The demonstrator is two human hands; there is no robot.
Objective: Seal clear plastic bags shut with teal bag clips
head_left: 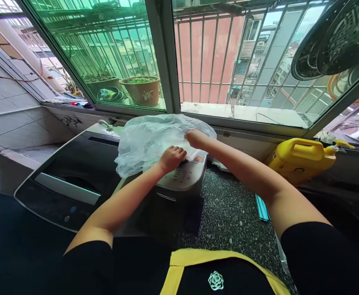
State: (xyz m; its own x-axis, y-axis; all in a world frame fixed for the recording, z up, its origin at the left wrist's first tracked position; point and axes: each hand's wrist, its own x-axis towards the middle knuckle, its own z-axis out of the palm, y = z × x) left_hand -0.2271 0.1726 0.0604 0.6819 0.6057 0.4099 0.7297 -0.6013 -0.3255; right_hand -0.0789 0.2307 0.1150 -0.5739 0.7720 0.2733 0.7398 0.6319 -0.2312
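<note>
We have the dark speckled countertop (231,200) running along the right side of a boxy appliance (181,178), and across that appliance's top lies our clear plastic bag (145,137), long axis left to right, spilling past the left edge and toward the window. From our grip, its bulk stretches leftward and away, so the left hand (172,159) is nearer, fingers curled at the bag's front edge; we can't tell whether they pinch. Our right hand (196,139), near the back-right corner, is closed, seemingly pinching plastic.
</note>
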